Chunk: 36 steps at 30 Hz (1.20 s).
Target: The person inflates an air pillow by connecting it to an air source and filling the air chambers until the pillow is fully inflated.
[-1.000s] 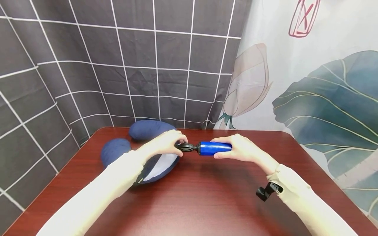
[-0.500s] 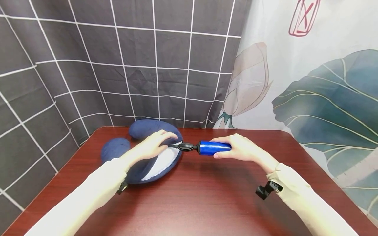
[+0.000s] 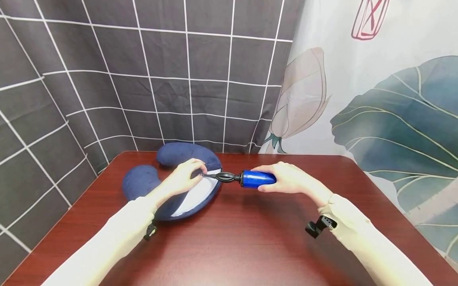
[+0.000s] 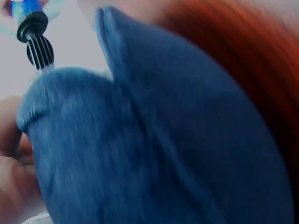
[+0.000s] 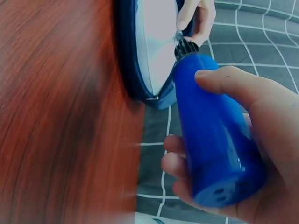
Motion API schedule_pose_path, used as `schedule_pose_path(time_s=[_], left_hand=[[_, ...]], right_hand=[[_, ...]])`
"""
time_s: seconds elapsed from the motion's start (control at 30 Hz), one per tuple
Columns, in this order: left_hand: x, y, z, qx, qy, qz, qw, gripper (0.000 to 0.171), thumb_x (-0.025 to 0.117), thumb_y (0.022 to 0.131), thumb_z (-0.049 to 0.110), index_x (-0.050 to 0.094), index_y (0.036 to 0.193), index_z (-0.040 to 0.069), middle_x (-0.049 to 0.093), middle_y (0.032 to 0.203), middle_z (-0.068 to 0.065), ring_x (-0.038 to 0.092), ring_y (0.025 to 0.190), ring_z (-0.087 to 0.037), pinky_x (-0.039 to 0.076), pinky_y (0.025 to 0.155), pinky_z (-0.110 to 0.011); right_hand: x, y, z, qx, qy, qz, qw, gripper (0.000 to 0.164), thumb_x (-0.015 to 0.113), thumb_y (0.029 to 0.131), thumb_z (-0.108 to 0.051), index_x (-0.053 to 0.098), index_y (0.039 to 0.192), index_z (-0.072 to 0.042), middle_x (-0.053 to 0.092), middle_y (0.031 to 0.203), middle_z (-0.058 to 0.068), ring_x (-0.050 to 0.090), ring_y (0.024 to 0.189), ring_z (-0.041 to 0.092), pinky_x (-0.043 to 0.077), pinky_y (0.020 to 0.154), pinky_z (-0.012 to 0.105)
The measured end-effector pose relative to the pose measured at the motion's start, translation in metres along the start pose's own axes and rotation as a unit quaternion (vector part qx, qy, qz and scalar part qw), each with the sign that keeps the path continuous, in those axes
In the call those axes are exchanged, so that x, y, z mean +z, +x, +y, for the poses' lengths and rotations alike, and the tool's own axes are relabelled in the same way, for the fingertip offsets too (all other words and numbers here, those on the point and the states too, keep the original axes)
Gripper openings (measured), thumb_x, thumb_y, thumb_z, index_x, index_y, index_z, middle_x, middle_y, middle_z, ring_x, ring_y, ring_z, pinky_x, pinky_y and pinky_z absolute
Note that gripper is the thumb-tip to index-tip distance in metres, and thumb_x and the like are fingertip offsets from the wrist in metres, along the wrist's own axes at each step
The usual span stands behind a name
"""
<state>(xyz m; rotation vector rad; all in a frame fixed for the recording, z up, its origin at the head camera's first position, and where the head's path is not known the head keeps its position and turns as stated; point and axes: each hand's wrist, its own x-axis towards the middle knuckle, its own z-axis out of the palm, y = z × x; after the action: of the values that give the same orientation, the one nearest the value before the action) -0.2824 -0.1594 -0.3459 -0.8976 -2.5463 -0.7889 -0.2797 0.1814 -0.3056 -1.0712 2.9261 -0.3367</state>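
My right hand point(image 3: 286, 178) grips the blue barrel of a small hand pump point(image 5: 208, 121), its thumb along the side and fingers curled beneath. The pump lies level, its black ribbed neck point(image 3: 226, 177) and thin nozzle pointing left. At the nozzle's tip, my left hand point(image 3: 184, 176) pinches with thumb and fingertips. Below and behind that hand lies a navy, U-shaped neck pillow point(image 3: 141, 180), its white inside point(image 3: 193, 196) showing along an opened side. Much of the left wrist view is filled by the pillow's blue plush point(image 4: 154, 135), which hides most of the left hand.
The pillow rests on a reddish-brown wooden table point(image 3: 229, 242). A dark grid-patterned curtain point(image 3: 157, 91) hangs behind and to the left, and a white floral curtain point(image 3: 358, 119) on the right. Black wrist mounts point(image 3: 320, 226) stick out from the sleeves.
My left hand has let go of the pump's black neck, moved left with fingers spread, and now pinches at the nozzle's tip. The right hand keeps its grip on the pump, nearly still.
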Motion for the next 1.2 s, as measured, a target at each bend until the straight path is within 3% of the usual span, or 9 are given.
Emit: schedule_pose_path(time_s=[0.23,0.47,0.67,0.8,0.97,1.2], left_hand=[[0.007,-0.003,0.004,-0.032,-0.03,0.036,0.9984,0.013,0.065,0.08,-0.002,0.065,0.089,0.007,0.067,0.113,-0.017,0.062,0.114,-0.033,0.045,0.101,-0.048],[0.012,-0.009,0.001,-0.046,-0.042,0.057,0.9964,0.012,0.067,0.081,0.0,0.066,0.09,0.008,0.063,0.101,-0.011,0.06,0.103,-0.027,0.045,0.095,-0.044],[0.01,-0.01,-0.001,-0.06,-0.047,0.059,0.9953,0.012,0.071,0.081,0.004,0.069,0.091,0.01,0.063,0.1,-0.009,0.06,0.102,-0.025,0.045,0.094,-0.042],[0.009,-0.01,0.0,-0.061,-0.053,0.059,0.995,0.013,0.071,0.08,0.004,0.07,0.091,0.011,0.063,0.098,-0.008,0.06,0.101,-0.024,0.045,0.093,-0.041],[0.009,-0.009,-0.001,-0.065,-0.059,0.054,0.9946,0.012,0.071,0.08,0.004,0.069,0.09,0.011,0.063,0.098,-0.008,0.06,0.1,-0.023,0.045,0.092,-0.041],[0.009,-0.009,-0.001,-0.077,-0.065,0.055,0.9934,0.011,0.071,0.08,0.004,0.07,0.089,0.011,0.063,0.098,-0.008,0.06,0.1,-0.024,0.045,0.092,-0.041]], right_hand=[[0.007,0.015,-0.013,-0.019,0.006,-0.04,0.999,0.064,0.07,0.086,-0.04,0.044,0.144,-0.033,0.065,0.123,0.005,0.062,0.107,0.026,0.054,0.082,0.043],[0.017,0.028,-0.015,-0.029,0.036,-0.048,0.998,0.049,0.069,0.087,-0.043,0.051,0.132,-0.037,0.065,0.12,-0.001,0.061,0.105,0.02,0.053,0.083,0.039],[0.016,0.031,-0.014,-0.045,0.037,-0.031,0.998,0.041,0.067,0.089,-0.046,0.054,0.127,-0.037,0.065,0.111,-0.006,0.061,0.1,0.016,0.052,0.082,0.034],[0.017,0.029,-0.015,-0.07,0.004,-0.01,0.997,0.04,0.067,0.091,-0.044,0.055,0.128,-0.032,0.065,0.113,-0.007,0.061,0.098,0.014,0.052,0.083,0.034],[0.021,0.027,-0.017,-0.098,-0.075,0.039,0.992,0.042,0.069,0.09,-0.039,0.056,0.128,-0.029,0.064,0.112,-0.006,0.063,0.091,0.013,0.054,0.079,0.034],[0.027,0.026,-0.016,-0.158,-0.179,0.13,0.962,0.043,0.073,0.087,-0.038,0.057,0.125,-0.026,0.063,0.104,-0.004,0.065,0.083,0.014,0.056,0.069,0.034]])
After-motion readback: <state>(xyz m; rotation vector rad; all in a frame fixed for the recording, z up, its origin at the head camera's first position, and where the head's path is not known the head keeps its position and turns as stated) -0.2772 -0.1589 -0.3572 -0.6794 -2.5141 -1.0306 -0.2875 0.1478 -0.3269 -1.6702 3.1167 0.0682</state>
